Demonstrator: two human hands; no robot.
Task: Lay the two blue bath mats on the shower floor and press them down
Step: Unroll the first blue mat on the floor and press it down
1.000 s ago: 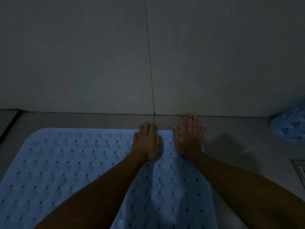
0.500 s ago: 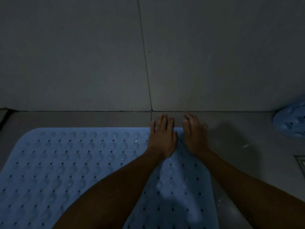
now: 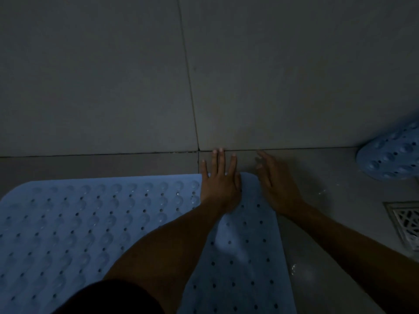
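A light blue bath mat (image 3: 95, 225) with rows of holes and suction bumps lies flat on the grey shower floor, filling the lower left. My left hand (image 3: 219, 185) rests flat on its far right corner, fingers spread and reaching past the edge towards the wall. My right hand (image 3: 275, 189) lies beside it at the mat's right edge, fingers apart, mostly on the bare floor. A second blue mat (image 3: 390, 155) shows only partly at the right edge, curled against the wall.
A grey tiled wall (image 3: 249, 75) rises directly behind the mat's far edge. A square metal floor drain (image 3: 405, 220) sits at the right, between the two mats. Wet spots glisten on the floor (image 3: 317, 257) right of the mat.
Both hands have slid to the right and forward along the mat's far edge, from its surface to its right corner; the fingers now reach the wall joint.
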